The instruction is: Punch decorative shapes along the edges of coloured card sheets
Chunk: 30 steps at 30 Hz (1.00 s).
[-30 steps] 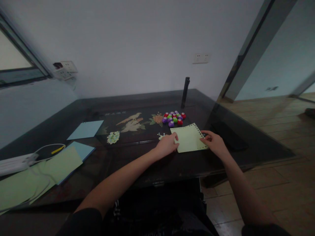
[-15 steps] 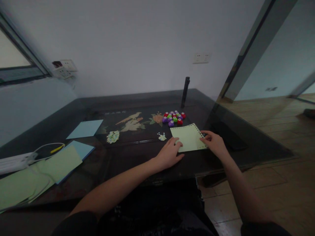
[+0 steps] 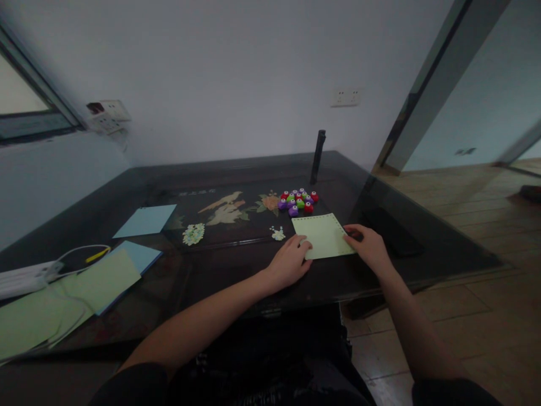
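A pale green sheet of paper [image 3: 324,237] lies on the dark table in front of me. Small marks or holes run along its far and right edges. My left hand [image 3: 291,260] holds the sheet's left edge, thumb near the front corner and fingers curled on top. At the right edge, my right hand [image 3: 367,246] pinches the paper between thumb and fingers. Just beyond the sheet sits a cluster of small red, purple and green craft punches [image 3: 298,203] with white round tops. Left of the sheet are a small pile of paper bits [image 3: 278,233] and a larger pile of cut-outs [image 3: 194,234].
Blue sheets [image 3: 146,220] and green sheets [image 3: 105,282] lie at the left, beside a white power strip [image 3: 25,280] with a cable and a yellow pen-like item [image 3: 98,255]. A black upright stick [image 3: 318,158] stands near the wall. A dark flat object [image 3: 393,232] lies right.
The sheet lies slightly flatter, its far right corner a little lower. Both hands keep nearly the same places on its edges.
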### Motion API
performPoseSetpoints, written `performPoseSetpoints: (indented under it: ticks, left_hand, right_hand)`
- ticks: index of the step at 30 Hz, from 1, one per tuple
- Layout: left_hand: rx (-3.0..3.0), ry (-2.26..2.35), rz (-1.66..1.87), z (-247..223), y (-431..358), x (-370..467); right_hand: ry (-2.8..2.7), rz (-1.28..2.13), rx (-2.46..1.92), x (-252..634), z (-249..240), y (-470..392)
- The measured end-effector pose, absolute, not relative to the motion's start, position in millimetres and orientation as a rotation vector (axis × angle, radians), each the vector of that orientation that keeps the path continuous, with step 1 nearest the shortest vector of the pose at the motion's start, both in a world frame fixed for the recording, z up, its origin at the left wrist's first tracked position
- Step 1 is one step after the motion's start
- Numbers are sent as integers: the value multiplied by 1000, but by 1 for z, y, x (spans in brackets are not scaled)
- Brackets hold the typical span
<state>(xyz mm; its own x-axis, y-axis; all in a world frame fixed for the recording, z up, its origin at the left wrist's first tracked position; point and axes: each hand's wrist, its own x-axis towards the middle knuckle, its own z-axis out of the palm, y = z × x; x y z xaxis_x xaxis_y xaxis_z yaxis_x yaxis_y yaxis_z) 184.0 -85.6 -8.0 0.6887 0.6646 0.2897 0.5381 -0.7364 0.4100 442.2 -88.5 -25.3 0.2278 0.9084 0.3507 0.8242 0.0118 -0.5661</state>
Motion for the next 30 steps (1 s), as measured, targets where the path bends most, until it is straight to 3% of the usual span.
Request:
performPoseSetpoints:
  ticks: [19, 25, 30]
  left_hand:
    - [2604, 932, 618, 2, -85, 181]
    - [2689, 763, 617, 44, -87, 162]
    - [3003, 347, 482, 43, -88, 121]
  right_hand:
    - [-1607, 117, -1761, 442, -25, -91]
    - [-1615, 111, -1478, 417, 10, -96]
    - [-2123, 291, -971, 356, 37, -102]
